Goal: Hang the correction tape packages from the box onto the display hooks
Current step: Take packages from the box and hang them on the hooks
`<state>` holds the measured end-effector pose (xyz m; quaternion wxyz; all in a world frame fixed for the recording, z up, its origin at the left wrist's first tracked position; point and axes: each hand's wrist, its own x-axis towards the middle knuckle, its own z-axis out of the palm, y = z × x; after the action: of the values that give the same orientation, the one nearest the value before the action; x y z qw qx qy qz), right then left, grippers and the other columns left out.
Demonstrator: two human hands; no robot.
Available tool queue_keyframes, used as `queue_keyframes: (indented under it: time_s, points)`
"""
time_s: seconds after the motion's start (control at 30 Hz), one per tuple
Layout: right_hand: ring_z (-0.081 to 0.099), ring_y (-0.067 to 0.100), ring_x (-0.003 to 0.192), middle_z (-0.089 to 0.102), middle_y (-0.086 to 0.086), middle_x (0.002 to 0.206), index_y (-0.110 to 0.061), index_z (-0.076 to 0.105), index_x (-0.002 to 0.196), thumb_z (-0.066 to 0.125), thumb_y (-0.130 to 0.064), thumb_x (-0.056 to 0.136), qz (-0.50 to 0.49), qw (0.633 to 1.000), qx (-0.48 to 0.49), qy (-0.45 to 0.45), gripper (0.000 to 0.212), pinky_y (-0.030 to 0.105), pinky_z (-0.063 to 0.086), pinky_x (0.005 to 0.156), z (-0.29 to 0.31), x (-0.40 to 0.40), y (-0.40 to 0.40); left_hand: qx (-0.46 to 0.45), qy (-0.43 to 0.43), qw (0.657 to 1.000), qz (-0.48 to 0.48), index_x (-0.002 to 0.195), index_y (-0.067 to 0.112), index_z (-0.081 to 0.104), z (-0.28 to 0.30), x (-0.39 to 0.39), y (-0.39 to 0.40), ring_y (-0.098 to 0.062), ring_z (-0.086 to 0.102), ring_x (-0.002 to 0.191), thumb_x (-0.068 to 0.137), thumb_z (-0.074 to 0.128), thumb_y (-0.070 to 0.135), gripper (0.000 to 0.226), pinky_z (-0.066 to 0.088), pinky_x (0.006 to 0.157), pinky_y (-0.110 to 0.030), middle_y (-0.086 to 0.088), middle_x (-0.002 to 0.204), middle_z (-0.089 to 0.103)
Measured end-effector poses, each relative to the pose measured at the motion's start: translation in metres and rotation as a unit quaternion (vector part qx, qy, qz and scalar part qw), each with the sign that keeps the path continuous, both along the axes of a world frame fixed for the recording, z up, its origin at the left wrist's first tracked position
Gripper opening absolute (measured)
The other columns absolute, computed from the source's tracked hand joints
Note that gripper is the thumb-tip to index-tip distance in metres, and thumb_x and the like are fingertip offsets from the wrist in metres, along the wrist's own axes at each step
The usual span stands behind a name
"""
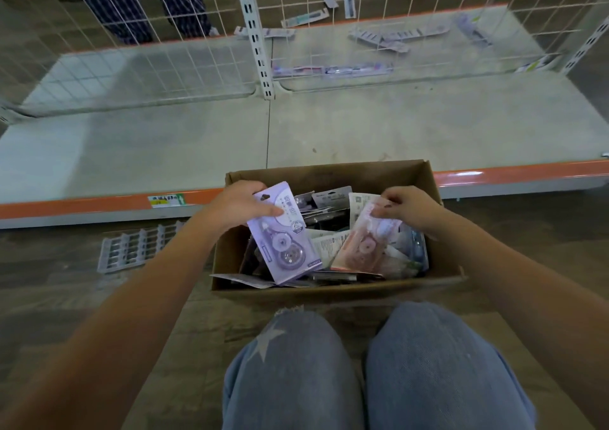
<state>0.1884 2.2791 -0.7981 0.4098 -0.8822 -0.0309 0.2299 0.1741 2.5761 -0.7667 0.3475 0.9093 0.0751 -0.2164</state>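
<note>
trouble is most likely at the box (329,286) itself: the person squats over it with both hands working at once, and the packages lie in a loose, overlapping heap, so lifting one could drag a neighbour over the low cardboard wall onto the floor. the left hand (242,203) grips one purple package (283,235) near its top, thumb across the printed face and fingers curled behind, with the lower end still down among the heap. the right hand (410,210) pinches the top edge of one pink package (364,243) between thumb and fingertips; that grip looks light, and the card could slip or twist as it comes free. both held packages are still over the box, not yet anywhere near the wire grid (395,34) at the back of the shelf (362,126). no display hooks can be made out on that grid from here, so the reach up and forward would be long, and carrying two cards at once makes threading the hang hole harder. counted: one box, two hands, two packages in hand, one purple and one pink. the rest in the box are too jumbled to count exactly, though there are clearly several. a few long flat packs (379,39) lie scattered beyond the grid, and one white ribbed plastic piece (138,246) lies on the floor left of the box.
</note>
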Motion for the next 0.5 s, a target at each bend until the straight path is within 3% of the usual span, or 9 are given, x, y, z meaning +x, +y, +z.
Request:
queue_keyframes:
  time_s: [0.13,0.23,0.3,0.43,0.5]
  points:
    - [0.057,0.026,0.104,0.062,0.009,0.108,-0.006,0.061,0.113,0.064,-0.021,0.089,0.002,1.000,-0.019,-0.013,0.029,0.031,0.043,0.085,0.002,-0.001,0.026,-0.046,0.019,0.999,-0.004,0.102,0.011,0.056,-0.005,-0.003,-0.019,-0.013,0.062,0.081,0.081,0.075,0.020,0.030,0.047,0.062,-0.023,-0.005,0.101,0.065]
    - [0.054,0.024,0.107,0.058,0.011,0.124,-0.007,0.055,0.122,0.062,-0.028,0.091,0.035,0.998,-0.056,0.006,0.039,0.030,0.041,0.085,-0.005,-0.006,0.034,-0.042,0.070,0.996,-0.035,0.107,0.014,0.049,-0.001,-0.002,-0.019,-0.019,0.065,0.092,0.082,0.074,0.014,0.035,0.056,0.073,-0.032,-0.005,0.106,0.065]
    - [0.050,0.020,0.104,0.055,0.011,0.128,-0.010,0.053,0.123,0.064,-0.031,0.089,0.074,0.994,-0.080,0.021,0.041,0.030,0.040,0.084,-0.006,-0.009,0.031,-0.031,0.111,0.991,-0.068,0.108,0.015,0.045,0.004,0.000,-0.016,-0.018,0.067,0.093,0.083,0.072,0.011,0.038,0.060,0.074,-0.032,-0.003,0.106,0.065]
    - [0.044,0.028,0.121,0.039,0.007,0.139,-0.015,0.041,0.136,0.070,-0.021,0.083,0.143,0.977,-0.151,0.051,0.060,0.036,0.041,0.096,-0.008,-0.015,0.018,-0.060,0.161,0.980,-0.101,0.111,0.014,0.043,0.010,0.002,-0.009,-0.021,0.067,0.099,0.080,0.074,0.005,0.045,0.058,0.082,-0.039,-0.006,0.110,0.065]
    - [0.050,0.026,0.113,0.049,0.007,0.128,-0.014,0.050,0.123,0.069,-0.015,0.083,0.137,0.980,-0.144,0.015,0.044,0.032,0.042,0.089,-0.012,-0.014,0.013,-0.070,0.172,0.976,-0.111,0.105,0.019,0.044,0.010,0.004,-0.005,-0.022,0.066,0.100,0.078,0.076,0.002,0.045,0.057,0.085,-0.042,-0.007,0.110,0.065]
